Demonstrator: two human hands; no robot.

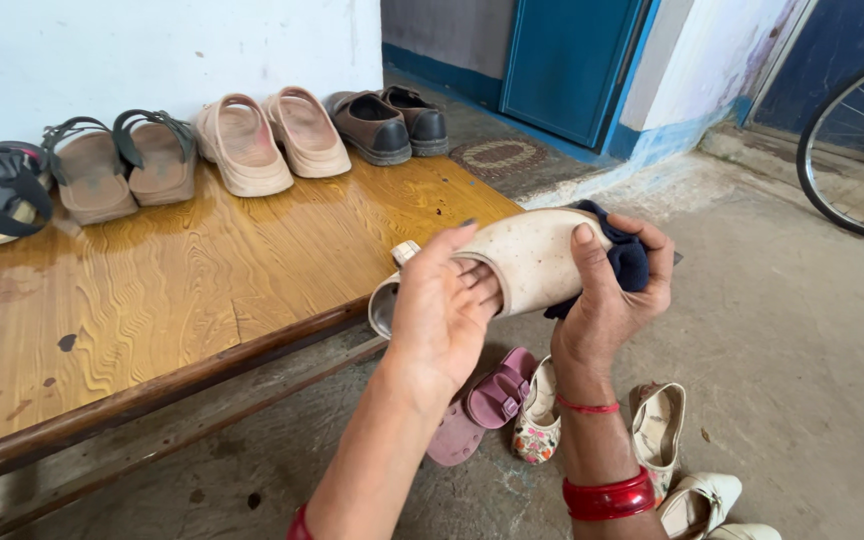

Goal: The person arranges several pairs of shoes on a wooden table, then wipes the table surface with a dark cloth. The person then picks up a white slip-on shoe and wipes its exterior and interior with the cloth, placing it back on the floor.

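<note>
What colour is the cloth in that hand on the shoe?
Dark navy blue. The right hand presses the cloth on the cream shoe; head view.

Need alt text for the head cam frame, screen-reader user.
Two hands hold a cream slip-on shoe over a wooden table's edge: the left hand has fingers inside it, the right hand presses a dark blue cloth to it. Sandals and shoes line the table's far edge; more lie on the concrete floor.
</note>
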